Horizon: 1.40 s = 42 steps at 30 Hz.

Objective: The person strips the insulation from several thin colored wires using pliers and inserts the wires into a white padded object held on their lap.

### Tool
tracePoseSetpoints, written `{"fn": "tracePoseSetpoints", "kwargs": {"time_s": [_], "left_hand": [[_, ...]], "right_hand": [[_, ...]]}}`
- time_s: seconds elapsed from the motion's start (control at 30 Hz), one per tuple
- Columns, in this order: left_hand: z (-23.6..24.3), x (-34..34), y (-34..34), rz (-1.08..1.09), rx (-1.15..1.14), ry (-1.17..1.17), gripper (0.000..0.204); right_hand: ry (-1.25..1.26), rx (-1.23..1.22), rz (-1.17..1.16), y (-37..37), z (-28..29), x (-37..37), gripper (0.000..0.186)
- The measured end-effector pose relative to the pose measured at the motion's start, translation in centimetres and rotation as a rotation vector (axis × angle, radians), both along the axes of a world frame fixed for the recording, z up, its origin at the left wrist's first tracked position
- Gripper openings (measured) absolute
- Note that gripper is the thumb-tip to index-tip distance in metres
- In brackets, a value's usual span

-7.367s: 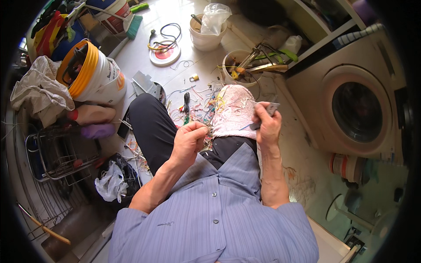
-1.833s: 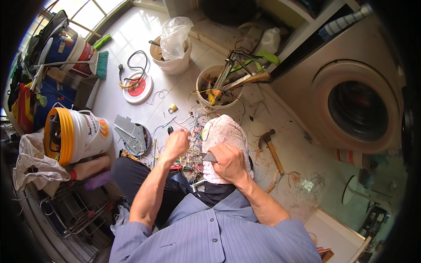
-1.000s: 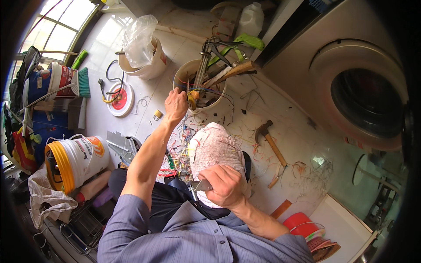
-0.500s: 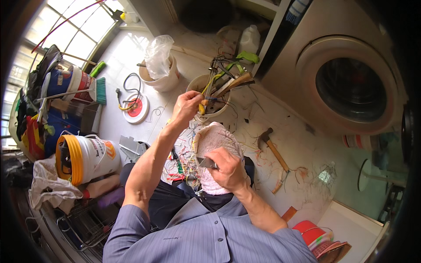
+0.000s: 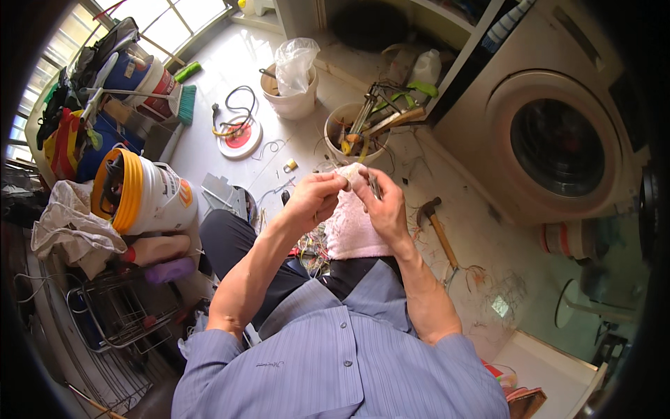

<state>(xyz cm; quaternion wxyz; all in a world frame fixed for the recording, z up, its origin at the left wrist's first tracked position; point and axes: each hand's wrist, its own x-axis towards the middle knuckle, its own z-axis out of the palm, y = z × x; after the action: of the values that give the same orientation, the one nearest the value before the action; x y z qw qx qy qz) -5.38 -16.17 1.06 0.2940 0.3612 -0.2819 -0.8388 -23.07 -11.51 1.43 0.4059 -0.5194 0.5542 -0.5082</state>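
Observation:
My left hand [image 5: 315, 199] is pinched on something small, too small to name, right beside the thumb of my right hand [image 5: 384, 209]. My right hand grips a small grey metal blade [image 5: 375, 184], partly hidden by its fingers. Beneath both hands a pink towel [image 5: 354, 234] lies over my right knee. Tangled, coloured wire scraps [image 5: 310, 246] lie between my legs, partly covered by my left arm and hand.
A bucket of tools [image 5: 356, 133] stands ahead, a bagged bucket [image 5: 289, 101] behind it. A hammer [image 5: 438, 234] lies right of me, near the washing machine [image 5: 502, 153]. A yellow-rimmed bucket [image 5: 157, 202], rags and a wire rack [image 5: 122, 314] crowd my left.
My left hand has come back from the tool bucket to meet my right. My right hand, still holding the blade, has risen over the towel.

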Motion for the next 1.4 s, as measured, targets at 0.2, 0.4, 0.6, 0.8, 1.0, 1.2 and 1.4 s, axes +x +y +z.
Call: {"fn": "tracePoseSetpoints", "kwargs": {"time_s": [0.2, 0.4, 0.6, 0.8, 1.0, 1.2, 1.4], "left_hand": [[0.0, 0.1, 4.0, 0.046, -0.108, -0.183, 0.018], [-3.8, -0.1, 6.6, 0.197, -0.159, -0.274, 0.014], [-5.4, -0.6, 7.0, 0.212, -0.041, -0.388, 0.014], [-5.3, -1.9, 5.3, 0.307, -0.028, -0.438, 0.016], [-6.5, -2.7, 4.6, 0.23, -0.108, -0.57, 0.018], [-7.4, -3.1, 4.3, 0.193, -0.275, -0.721, 0.022], [-7.8, -2.9, 4.6, 0.181, -0.534, -0.899, 0.023]], "right_hand": [[-0.243, 0.196, 0.024, -1.3, -1.8, -0.4, 0.02], [-0.08, 0.361, -0.1, -3.3, -4.6, -1.9, 0.023], [0.448, 0.297, -0.171, -4.1, -7.1, -6.6, 0.038], [0.662, -0.131, -0.178, 1.3, -4.2, -4.7, 0.023], [0.675, -0.16, 0.013, 2.2, -3.7, -3.1, 0.021], [0.751, -0.149, 0.184, 1.5, -5.1, -2.4, 0.019], [0.72, -0.106, 0.231, 1.0, -5.2, -2.3, 0.019]]}}
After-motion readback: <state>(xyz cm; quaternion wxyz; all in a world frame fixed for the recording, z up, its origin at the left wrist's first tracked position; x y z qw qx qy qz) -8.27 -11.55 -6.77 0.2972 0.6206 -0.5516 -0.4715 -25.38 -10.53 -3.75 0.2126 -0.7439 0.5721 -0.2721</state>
